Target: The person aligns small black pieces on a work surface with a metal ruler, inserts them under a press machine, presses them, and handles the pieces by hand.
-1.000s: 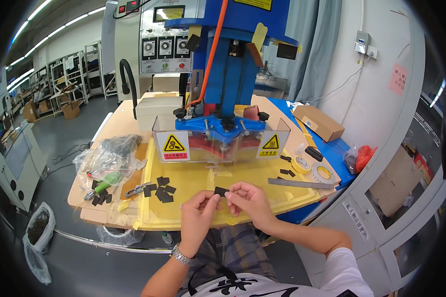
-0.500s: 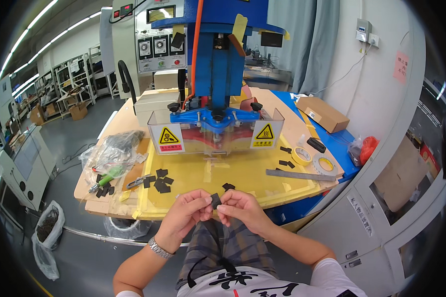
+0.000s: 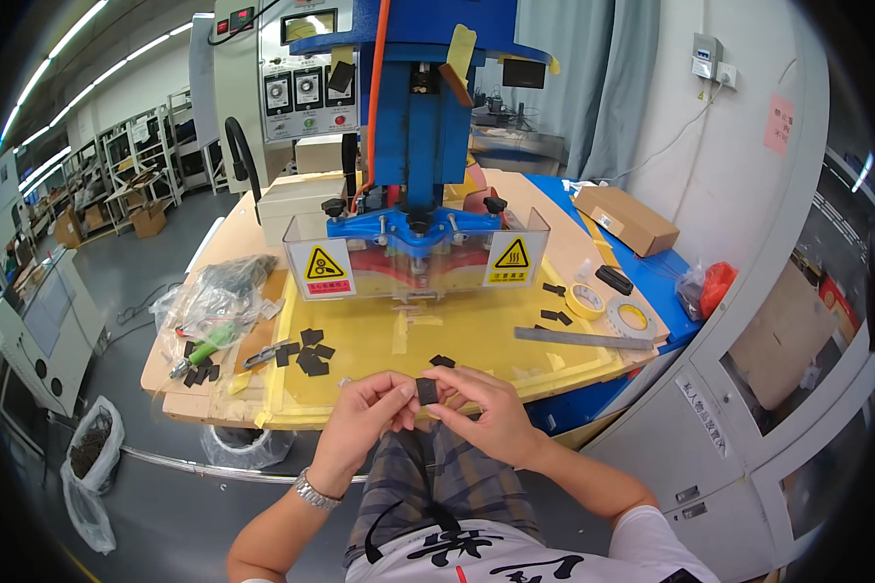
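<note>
Between my two hands, at the front edge of the worktable, is a small black rectangular piece (image 3: 427, 391). My left hand (image 3: 374, 406) pinches its left side between thumb and fingers. The fingers of my right hand (image 3: 483, 413) close on its right side. Several like black pieces (image 3: 311, 355) lie loose on the yellow work surface (image 3: 379, 389) to the left of my hands, and another black piece (image 3: 442, 360) lies just beyond them. Past these stands a blue press (image 3: 420, 194) with a clear guard carrying warning signs.
At left lie a clear plastic bag (image 3: 219, 291), a green-handled tool (image 3: 204, 348) and a cutter knife (image 3: 265, 356). On the right are a steel ruler (image 3: 583, 338), yellow tape (image 3: 587, 301), a white tape roll (image 3: 632, 319) and a cardboard box (image 3: 627, 221). A grey cabinet (image 3: 690, 457) stands close at right.
The black piece has turned more upright and squarely between my fingers. My right hand has come over its upper right side. The whole view has shifted slightly.
</note>
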A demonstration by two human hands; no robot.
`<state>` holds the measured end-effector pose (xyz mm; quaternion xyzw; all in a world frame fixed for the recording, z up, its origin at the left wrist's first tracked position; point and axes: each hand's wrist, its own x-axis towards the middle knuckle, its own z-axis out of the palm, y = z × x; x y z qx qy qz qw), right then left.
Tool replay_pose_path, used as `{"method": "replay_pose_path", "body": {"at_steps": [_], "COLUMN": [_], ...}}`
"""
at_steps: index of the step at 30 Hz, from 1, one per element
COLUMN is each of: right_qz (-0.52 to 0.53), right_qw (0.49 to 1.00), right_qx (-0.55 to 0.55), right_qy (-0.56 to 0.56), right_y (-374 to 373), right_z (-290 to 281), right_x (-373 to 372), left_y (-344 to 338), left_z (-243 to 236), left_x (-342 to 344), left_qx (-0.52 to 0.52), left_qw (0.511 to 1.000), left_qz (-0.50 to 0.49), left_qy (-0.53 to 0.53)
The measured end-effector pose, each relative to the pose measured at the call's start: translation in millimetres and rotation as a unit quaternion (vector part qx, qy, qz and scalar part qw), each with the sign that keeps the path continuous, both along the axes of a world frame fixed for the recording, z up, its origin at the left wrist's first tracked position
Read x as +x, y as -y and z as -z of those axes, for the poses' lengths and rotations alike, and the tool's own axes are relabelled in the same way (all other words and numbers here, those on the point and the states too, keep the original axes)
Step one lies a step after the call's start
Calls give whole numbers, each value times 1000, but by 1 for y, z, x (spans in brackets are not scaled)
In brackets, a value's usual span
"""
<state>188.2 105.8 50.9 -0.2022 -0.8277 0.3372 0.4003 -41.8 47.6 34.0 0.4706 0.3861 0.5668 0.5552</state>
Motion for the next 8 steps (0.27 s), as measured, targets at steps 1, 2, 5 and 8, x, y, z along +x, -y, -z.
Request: {"method": "replay_pose_path", "body": {"at_steps": [1,2,5,8], "right_qz": [6,12,16,11], "right_qw": [1000,1000,1000,1000], "right_qx": [8,18,17,-9], "right_qy": [-3,-7,-5,19], "right_y": [0,0,0,1], "right_z": [1,2,2,2], "right_x": [0,-1,-1,-2], "left_y": [1,2,4,6], "left_z": [4,8,17,23], "left_x": [1,1,2,0], "left_qx": [2,1,2,12], "left_qw": [1000,1000,1000,1000], "left_qz": [1,1,-1,-9], "left_qy": [6,10,24,27]}}
